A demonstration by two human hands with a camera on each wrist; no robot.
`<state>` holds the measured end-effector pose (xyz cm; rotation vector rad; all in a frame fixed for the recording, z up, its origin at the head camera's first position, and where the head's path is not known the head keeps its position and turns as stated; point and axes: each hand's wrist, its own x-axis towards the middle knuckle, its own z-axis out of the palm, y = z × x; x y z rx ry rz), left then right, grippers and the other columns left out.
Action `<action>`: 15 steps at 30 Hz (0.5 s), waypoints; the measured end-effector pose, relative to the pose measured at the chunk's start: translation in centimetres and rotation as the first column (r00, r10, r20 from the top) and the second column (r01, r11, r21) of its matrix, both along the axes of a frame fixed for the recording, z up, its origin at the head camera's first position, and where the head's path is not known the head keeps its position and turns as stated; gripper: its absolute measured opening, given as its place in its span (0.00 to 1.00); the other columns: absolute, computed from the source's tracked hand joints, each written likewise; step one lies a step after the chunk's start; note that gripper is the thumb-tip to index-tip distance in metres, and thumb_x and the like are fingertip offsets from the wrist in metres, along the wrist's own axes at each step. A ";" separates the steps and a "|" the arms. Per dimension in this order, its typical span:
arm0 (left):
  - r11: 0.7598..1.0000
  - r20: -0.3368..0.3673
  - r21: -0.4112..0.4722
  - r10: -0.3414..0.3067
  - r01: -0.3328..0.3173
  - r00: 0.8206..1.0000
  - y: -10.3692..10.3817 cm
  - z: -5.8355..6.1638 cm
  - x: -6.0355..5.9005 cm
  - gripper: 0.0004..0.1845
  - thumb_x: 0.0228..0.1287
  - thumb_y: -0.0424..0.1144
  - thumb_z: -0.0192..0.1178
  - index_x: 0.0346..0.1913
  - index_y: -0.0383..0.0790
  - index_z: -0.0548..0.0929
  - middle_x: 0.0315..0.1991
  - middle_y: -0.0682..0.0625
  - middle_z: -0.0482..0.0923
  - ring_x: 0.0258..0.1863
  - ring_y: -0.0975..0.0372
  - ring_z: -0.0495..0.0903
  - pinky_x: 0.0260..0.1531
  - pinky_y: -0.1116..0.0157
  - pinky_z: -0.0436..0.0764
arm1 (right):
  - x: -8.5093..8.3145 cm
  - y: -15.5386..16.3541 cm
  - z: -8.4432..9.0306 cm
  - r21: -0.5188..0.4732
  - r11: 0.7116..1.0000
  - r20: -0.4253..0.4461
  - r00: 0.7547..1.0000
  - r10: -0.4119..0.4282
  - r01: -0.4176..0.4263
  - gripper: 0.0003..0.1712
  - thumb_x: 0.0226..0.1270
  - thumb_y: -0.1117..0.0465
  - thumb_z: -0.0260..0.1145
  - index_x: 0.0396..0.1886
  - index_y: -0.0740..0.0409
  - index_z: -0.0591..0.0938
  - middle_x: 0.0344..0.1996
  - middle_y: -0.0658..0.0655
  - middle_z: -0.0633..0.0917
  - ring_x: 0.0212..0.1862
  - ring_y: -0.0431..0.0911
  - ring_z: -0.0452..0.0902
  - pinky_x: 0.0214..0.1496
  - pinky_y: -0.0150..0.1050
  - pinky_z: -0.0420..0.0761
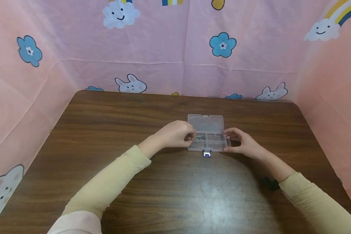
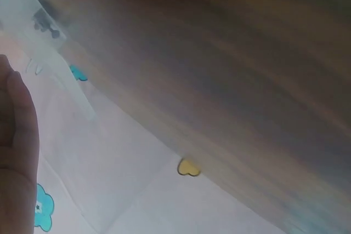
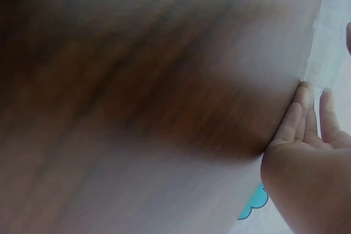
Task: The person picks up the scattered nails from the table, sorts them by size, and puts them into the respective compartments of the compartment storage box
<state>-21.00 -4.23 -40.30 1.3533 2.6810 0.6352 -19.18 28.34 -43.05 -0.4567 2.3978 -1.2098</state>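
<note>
A clear plastic compartment box [image 1: 215,145] lies on the table with its lid [image 1: 206,123] raised at the back. Thin metal pieces, nails or screws [image 1: 199,137], lie in its left part. My left hand [image 1: 178,134] is bent over the box's left edge with curled fingers; whether a small piece is pinched between the fingertips is hidden. At the right end, my right hand [image 1: 242,143] holds the box between thumb and fingers. A blue-edged clasp [image 1: 206,153] sticks out at the front. The left wrist view catches only part of the left hand [image 2: 16,152].
The dark wooden table [image 1: 152,198] carries the box toward its back half. Pink printed cloth [image 1: 181,42] hangs behind it and at both sides. A small dark object [image 1: 270,184] lies by the right forearm.
</note>
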 end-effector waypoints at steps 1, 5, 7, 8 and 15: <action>1.000 -0.004 -0.001 -0.003 0.003 1.000 0.3 0.0 0.0 0.06 0.62 0.29 0.66 0.31 0.43 0.87 0.28 0.55 0.83 0.29 0.68 0.73 0.34 0.71 0.76 | 0.0 0.0 0.0 -0.001 1.000 0.002 1.000 -0.002 0.002 0.36 0.68 0.63 0.77 0.71 0.64 0.72 0.67 0.68 0.77 0.69 0.63 0.73 0.77 0.66 0.68; 1.000 -0.015 -0.021 -0.009 0.009 1.000 1.0 -0.2 0.0 0.06 0.63 0.29 0.66 0.32 0.44 0.89 0.29 0.55 0.84 0.30 0.68 0.74 0.35 0.71 0.78 | 0.1 0.1 -0.1 -0.005 1.000 0.005 1.000 -0.007 0.007 0.36 0.67 0.64 0.77 0.71 0.64 0.72 0.66 0.68 0.77 0.69 0.63 0.73 0.77 0.66 0.68; 0.999 -0.032 -0.041 -0.017 0.016 0.999 1.3 -0.3 0.1 0.05 0.63 0.30 0.67 0.33 0.44 0.89 0.29 0.55 0.84 0.30 0.67 0.75 0.36 0.70 0.80 | 0.0 0.1 -0.1 -0.006 1.000 0.004 1.000 -0.008 0.008 0.36 0.67 0.64 0.77 0.71 0.64 0.72 0.66 0.68 0.77 0.69 0.63 0.73 0.77 0.66 0.68; 0.998 -0.039 -0.053 -0.021 0.019 0.999 1.5 -0.4 0.1 0.05 0.64 0.31 0.67 0.33 0.44 0.89 0.30 0.55 0.85 0.31 0.67 0.76 0.37 0.69 0.81 | 0.0 0.1 -0.1 -0.007 1.000 0.003 1.000 -0.008 0.008 0.36 0.67 0.64 0.77 0.71 0.64 0.72 0.66 0.68 0.77 0.69 0.63 0.73 0.77 0.66 0.68; 0.993 -0.078 -0.111 -0.047 0.038 0.996 2.2 -0.6 0.2 0.05 0.66 0.32 0.68 0.33 0.45 0.90 0.31 0.54 0.87 0.33 0.64 0.81 0.41 0.63 0.85 | 0.0 0.1 -0.1 -0.017 1.000 -0.001 1.000 -0.006 0.006 0.36 0.66 0.64 0.78 0.71 0.64 0.73 0.66 0.68 0.78 0.69 0.63 0.73 0.77 0.65 0.68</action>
